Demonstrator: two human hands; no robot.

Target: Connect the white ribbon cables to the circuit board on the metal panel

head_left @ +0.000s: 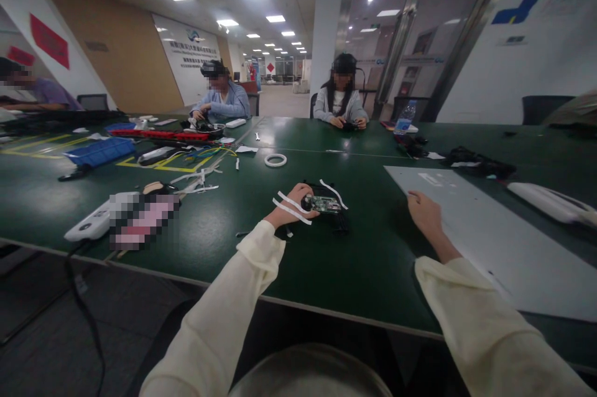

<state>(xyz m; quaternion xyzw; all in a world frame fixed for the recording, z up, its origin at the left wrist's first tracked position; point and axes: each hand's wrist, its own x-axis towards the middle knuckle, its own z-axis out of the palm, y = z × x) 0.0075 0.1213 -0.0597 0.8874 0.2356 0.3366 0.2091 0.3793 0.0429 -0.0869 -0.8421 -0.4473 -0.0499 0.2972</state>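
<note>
My left hand [295, 203] is closed around the edge of a small green circuit board [325, 204], held just over the table. Thin white tape strips [290, 211] lie across the back of this hand, and another white strip [333, 193] curves by the board. Black parts [339, 221] sit under and beside the board, too dark to tell apart. Further right, my right hand [425, 215] is at the left edge of a grey panel [494, 241]. Its fingers are curled together, and whatever may be between them is hidden.
The green table [224, 216] carries a white tape roll [275, 160], a blue tray [100, 151], loose tape strips [200, 182] and a white power strip [100, 216]. A bottle [405, 117] stands far right. Two people [342, 95] sit across; another sits far left.
</note>
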